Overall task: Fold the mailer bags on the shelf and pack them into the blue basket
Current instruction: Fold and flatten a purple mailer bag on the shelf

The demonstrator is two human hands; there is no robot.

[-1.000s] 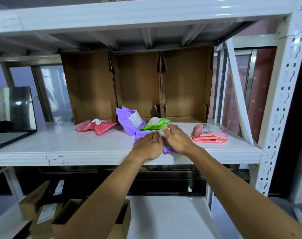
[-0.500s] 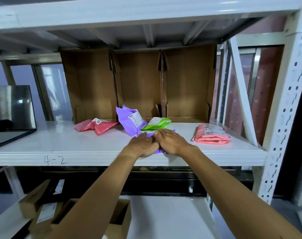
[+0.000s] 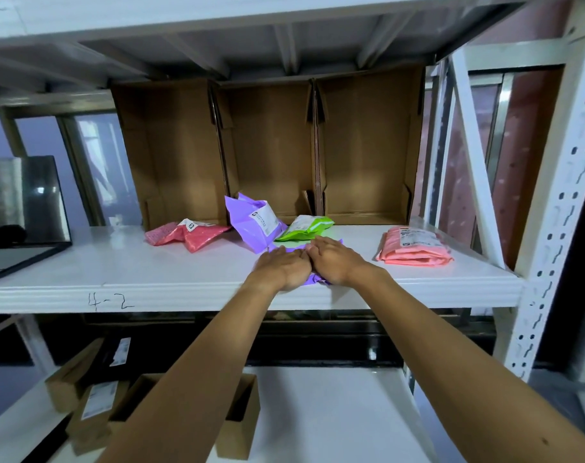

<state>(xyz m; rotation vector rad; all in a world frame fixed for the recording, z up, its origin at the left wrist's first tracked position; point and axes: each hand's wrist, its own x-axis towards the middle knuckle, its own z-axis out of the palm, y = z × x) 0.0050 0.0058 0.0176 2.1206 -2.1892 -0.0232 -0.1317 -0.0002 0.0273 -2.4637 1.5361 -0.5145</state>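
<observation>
- Purple mailer bag (image 3: 318,279) lay flat near the front edge of the white shelf (image 3: 150,269). Both hands covered nearly all of it, so only a crumpled corner showed between the wrists and a thin strip beyond the fingertips.
- The left hand (image 3: 286,267) rested palm down on the bag, fingers straight and close together, pressing it onto the shelf.
- The right hand (image 3: 334,262) pressed in the same flat way, just beside the left, with their inner edges touching.
- The step in hand looked like flattening or creasing a fold in this bag. How many folds it held could not be told, since the hands hid it.
- The next move would likely call for a pinch across the folded edges so the slick film did not spring open. The bag would then go to the blue basket, which was not in view.
- Just behind the fingertips lay a green mailer (image 3: 304,225), touching a second purple mailer (image 3: 254,222) that stood up crumpled.
- A red mailer (image 3: 187,232) lay rumpled further left. These three seemed to be awaiting folding.
- A salmon-pink mailer (image 3: 414,248) sat neatly folded at the right end, well apart from the hands.
- Open cardboard boxes (image 3: 271,145) stood along the back of the shelf.
- Small cartons (image 3: 94,396) sat on the lower shelf.
</observation>
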